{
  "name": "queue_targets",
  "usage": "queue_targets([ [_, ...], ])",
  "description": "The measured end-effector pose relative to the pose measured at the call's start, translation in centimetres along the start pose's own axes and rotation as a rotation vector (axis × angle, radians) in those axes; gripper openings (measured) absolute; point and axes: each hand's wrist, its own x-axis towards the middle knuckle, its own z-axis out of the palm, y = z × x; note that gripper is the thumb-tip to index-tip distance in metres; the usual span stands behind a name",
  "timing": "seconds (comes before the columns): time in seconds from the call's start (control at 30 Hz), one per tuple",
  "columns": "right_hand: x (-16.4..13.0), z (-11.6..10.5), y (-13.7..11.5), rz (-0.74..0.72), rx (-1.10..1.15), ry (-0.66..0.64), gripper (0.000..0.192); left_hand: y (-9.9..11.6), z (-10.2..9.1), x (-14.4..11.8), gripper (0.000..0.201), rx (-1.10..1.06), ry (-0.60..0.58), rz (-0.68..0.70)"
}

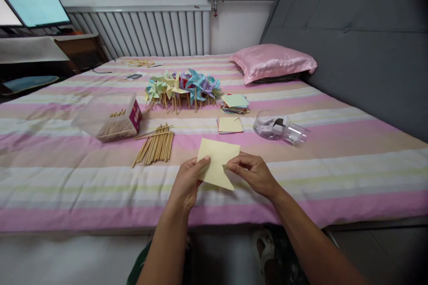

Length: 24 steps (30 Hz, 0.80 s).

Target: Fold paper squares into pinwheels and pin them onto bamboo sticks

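A pale yellow square of paper is held in both hands above the front edge of the bed. My left hand pinches its left side, thumb on top. The fingers of my right hand are closed on a corner flap at the right, which is folded in toward the middle. Beyond the paper lies a small stack of cream paper squares. A thicker pile of coloured paper squares sits behind it. To the left is a row of thin wooden sticks.
Several finished paper pinwheels stand clustered farther back. A clear plastic box with sticks is at the left. An open clear round tub with small items and a clear lid or cup lie right. A pink pillow rests behind.
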Motion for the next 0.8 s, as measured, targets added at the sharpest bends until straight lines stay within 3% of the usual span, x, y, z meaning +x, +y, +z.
queue_targets([
  [0.33, 0.07, 0.12, 0.17, 0.120, 0.157, -0.035, 0.018, -0.23, 0.17, -0.07, 0.028, 0.052, -0.064, -0.007],
  [0.8, 0.02, 0.03, 0.27, 0.166, -0.004, -0.021, 0.019, -0.57, 0.53, -0.05, 0.026, 0.085, -0.153, -0.027],
])
